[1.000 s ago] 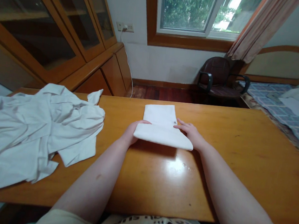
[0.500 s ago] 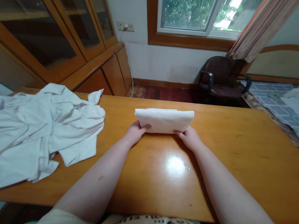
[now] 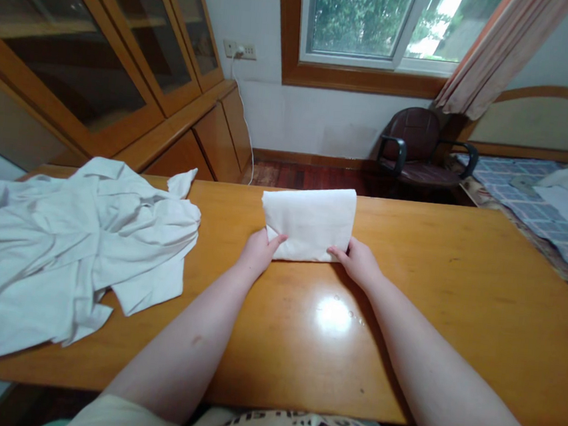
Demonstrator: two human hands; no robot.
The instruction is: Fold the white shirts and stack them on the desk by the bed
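The left hand (image 3: pixel 257 252) and right hand (image 3: pixel 361 260) are gripping the cloth (image 3: pixel 309 219) by its near corners, thumbs (image 3: pixel 277 240) lying on top.

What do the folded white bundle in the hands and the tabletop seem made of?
Folded bundle: matte fabric, perhaps cotton; soft folds show, no shine.
Tabletop: varnished wood or wood-look laminate, glossy; faint brown grain and a bright reflection show.

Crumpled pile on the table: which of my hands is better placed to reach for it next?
Probably your left hand: both hands grip the folded cloth, but the left is nearer the pile; your right hand is farther across.
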